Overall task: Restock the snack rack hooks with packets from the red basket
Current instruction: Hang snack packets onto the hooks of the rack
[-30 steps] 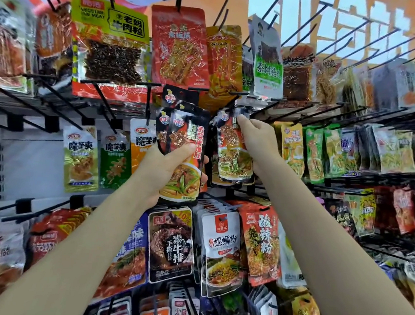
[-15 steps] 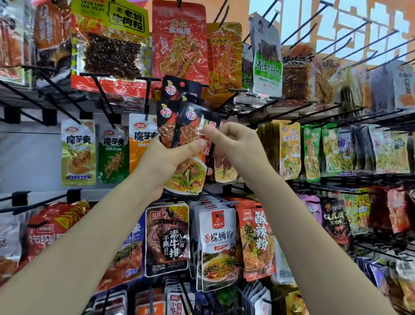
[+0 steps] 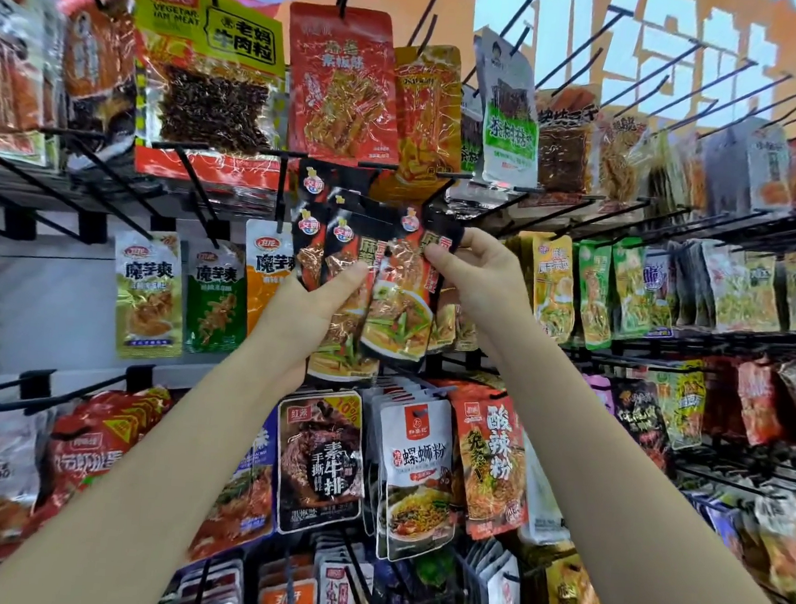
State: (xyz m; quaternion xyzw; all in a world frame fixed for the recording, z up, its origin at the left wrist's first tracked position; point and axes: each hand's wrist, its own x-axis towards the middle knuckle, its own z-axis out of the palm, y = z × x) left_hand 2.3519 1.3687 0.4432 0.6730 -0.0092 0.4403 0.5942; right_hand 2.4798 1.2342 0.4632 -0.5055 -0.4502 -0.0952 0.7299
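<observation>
A fan of several black-and-red noodle snack packets [image 3: 338, 316] is held up in front of the snack rack, gripped from below by my left hand [image 3: 312, 309] with the thumb across their fronts. My right hand [image 3: 479, 279] pinches the upper right edge of the front packet [image 3: 401, 297], just below a black rack hook [image 3: 442, 195]. More packets of the same kind hang behind my right hand. The red basket is out of view.
Black wire hooks [image 3: 679, 219] stick out toward me in rows, some bare at upper right [image 3: 717, 88]. Hanging packets fill the rack: green and yellow ones at right [image 3: 592, 293], a yellow-label pack at upper left [image 3: 209, 72], a white packet [image 3: 416, 475] below my hands.
My right hand left the packet hanging on the hook and came left to the fan in my left hand, where it now pinches the front packet's top.
</observation>
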